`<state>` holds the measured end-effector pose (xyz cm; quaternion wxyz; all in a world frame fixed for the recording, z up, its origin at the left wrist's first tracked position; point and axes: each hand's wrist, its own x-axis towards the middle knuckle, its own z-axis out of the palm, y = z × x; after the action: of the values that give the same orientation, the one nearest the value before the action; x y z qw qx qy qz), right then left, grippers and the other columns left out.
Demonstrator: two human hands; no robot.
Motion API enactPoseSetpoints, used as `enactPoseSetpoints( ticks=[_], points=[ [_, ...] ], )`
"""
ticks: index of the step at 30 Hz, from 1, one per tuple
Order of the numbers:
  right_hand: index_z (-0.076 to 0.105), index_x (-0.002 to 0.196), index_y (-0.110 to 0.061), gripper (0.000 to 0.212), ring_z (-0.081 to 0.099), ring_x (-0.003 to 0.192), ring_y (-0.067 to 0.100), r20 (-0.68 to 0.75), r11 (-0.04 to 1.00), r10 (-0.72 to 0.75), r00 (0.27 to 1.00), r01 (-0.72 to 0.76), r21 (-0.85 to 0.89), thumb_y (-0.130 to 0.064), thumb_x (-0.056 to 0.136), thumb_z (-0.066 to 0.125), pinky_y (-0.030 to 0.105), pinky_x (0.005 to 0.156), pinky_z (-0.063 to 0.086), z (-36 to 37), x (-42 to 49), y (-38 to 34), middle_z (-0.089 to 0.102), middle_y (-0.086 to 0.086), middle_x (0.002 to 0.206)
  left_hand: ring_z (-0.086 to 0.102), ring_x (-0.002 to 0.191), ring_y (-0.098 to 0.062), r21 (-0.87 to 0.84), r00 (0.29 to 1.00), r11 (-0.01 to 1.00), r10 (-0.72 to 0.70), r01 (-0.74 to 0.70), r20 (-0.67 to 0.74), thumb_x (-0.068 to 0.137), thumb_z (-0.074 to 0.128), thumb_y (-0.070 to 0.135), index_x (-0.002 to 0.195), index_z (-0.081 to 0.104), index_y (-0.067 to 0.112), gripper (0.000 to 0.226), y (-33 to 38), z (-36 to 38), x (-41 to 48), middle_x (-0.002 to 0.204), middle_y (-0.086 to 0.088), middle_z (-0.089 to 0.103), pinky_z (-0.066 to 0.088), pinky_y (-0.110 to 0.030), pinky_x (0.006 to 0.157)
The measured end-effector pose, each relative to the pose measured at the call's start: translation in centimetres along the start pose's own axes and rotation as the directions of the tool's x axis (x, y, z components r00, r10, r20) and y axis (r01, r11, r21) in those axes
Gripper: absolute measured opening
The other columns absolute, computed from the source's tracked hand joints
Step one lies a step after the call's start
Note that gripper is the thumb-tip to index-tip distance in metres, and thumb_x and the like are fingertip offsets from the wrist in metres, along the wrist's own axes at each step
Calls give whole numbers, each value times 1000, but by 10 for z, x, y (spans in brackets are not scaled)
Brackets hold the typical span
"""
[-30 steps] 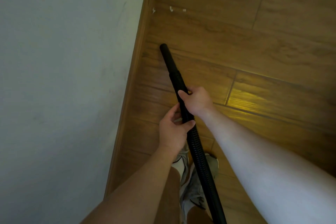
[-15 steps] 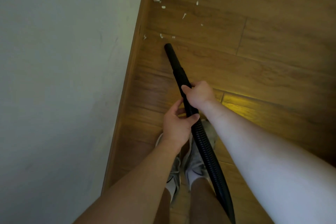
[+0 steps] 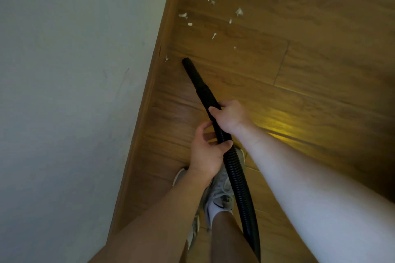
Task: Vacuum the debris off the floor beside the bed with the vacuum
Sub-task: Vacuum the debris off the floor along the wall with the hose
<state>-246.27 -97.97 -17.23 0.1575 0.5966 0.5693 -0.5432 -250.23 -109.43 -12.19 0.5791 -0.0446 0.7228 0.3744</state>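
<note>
A black vacuum hose [image 3: 236,168] with a smooth nozzle [image 3: 193,72] slants up and left across the wooden floor. My right hand [image 3: 229,116] grips the hose where the nozzle meets the ribbed part. Just below it my left hand [image 3: 206,152] is wrapped around the ribbed hose. The nozzle tip lies on the floor, a little to the right of one white scrap [image 3: 166,58]. Several more white scraps of debris [image 3: 213,17] are scattered on the floor beyond the tip.
A pale wall or bed side [image 3: 74,92] fills the left, edged by a wooden strip [image 3: 147,100]. My feet in light sneakers [image 3: 220,196] stand under my hands. Wooden floor [image 3: 310,60] stretches to the right, with a yellow glare patch.
The view has moved forward, so more white scraps show ahead. The nozzle tip has advanced past two scraps that lay in front of it; those are no longer seen.
</note>
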Motion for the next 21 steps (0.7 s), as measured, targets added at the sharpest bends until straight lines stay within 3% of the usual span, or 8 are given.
enactPoseSetpoints(
  ticks=[6, 11, 15, 19, 21],
  points=[
    [72, 110, -21, 28, 57, 63, 9, 60, 996, -44, 997, 48, -78, -41, 97, 59, 22, 48, 39, -6, 7, -19, 61, -7, 74, 71, 90, -10, -43, 998, 999, -8, 6, -55, 82, 77, -5, 130, 51, 23, 61, 9, -2, 7, 111, -5, 70, 55, -19, 69],
    [73, 108, -21, 27, 62, 69, 16, 85, 991, -39, 996, 49, -127, -41, 96, 60, 23, 50, 40, 3, 18, -37, 62, -3, 76, 70, 94, -19, -88, 996, 996, -23, 16, -86, 80, 73, -16, 128, 51, 12, 59, 19, -10, 18, 107, -5, 68, 59, -28, 76],
    [72, 114, -17, 31, 63, 74, 19, 85, 995, -26, 996, 34, -93, -40, 97, 59, 27, 57, 47, 11, 23, -40, 69, 2, 86, 70, 103, -22, -61, 997, 998, -25, 21, -70, 79, 77, -11, 128, 53, 18, 62, 21, -18, 26, 119, -13, 67, 59, -42, 88],
    [70, 113, -14, 31, 63, 73, 21, -1, 999, -17, 1000, 17, -28, -37, 99, 55, 28, 58, 48, 10, 23, -39, 64, 1, 79, 72, 88, -6, -28, 999, 1000, 9, -9, -32, 81, 74, -13, 114, 59, 25, 53, 29, -20, 30, 110, -9, 69, 58, -23, 73],
    [70, 108, -15, 29, 62, 70, 20, -46, 1000, 9, 999, -10, -22, -37, 99, 54, 26, 53, 44, 4, 25, -35, 65, 2, 80, 71, 80, 2, -26, 1000, 1000, 10, -9, 21, 82, 72, -15, 124, 58, 19, 56, 33, -16, 33, 107, -5, 69, 56, -16, 67]
  ],
)
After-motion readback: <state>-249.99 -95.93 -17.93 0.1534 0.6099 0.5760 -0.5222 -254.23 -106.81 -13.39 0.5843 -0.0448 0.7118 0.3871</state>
